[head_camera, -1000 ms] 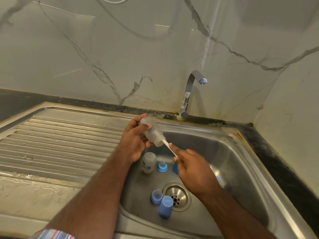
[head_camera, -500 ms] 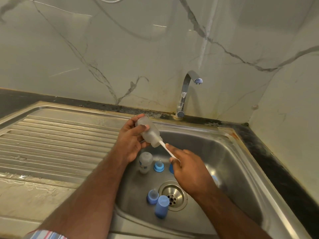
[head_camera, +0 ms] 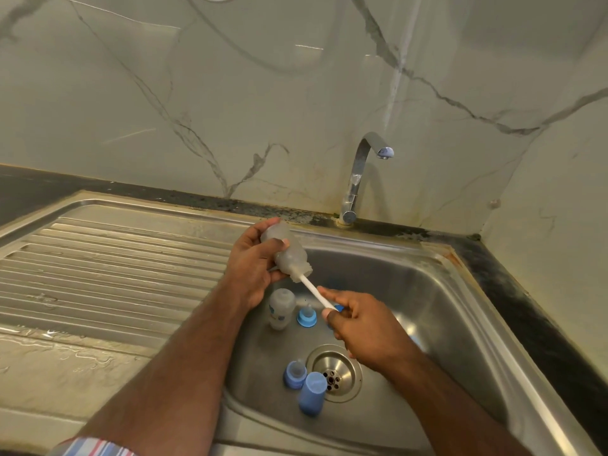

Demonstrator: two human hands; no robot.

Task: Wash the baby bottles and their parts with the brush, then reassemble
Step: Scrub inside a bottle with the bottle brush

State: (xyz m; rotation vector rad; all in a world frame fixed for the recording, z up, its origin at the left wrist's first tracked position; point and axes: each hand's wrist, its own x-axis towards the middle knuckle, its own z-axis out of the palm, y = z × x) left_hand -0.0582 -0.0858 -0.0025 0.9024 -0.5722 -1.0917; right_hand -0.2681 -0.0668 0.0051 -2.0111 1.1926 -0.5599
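- Bottle (head_camera: pixel 287 251), frosted and tilted with its mouth down and to the right, is gripped by the left hand (head_camera: pixel 251 269) over the back left part of the sink (head_camera: pixel 467 311); the thumb is laid across its body.
- Brush handle (head_camera: pixel 316 292), white, is pinched by the right hand (head_camera: pixel 360 327) between thumb and curled fingers; its far end is pushed into the bottle mouth, so the brush head is hidden inside.
- Second bottle (head_camera: pixel 280 309) is seen standing on the sink floor just below the left hand.
- Blue teat ring (head_camera: pixel 307 316) is set just beside that second bottle.
- Another teat ring (head_camera: pixel 295 374) and a blue cap (head_camera: pixel 313 392) are placed touching or nearly so, at the left edge of the drain (head_camera: pixel 342 366).
- Tap (head_camera: pixel 360 174) is mounted behind the sink, with no water seen running.
- Ribbed draining board (head_camera: pixel 108 268) is seen to the left.
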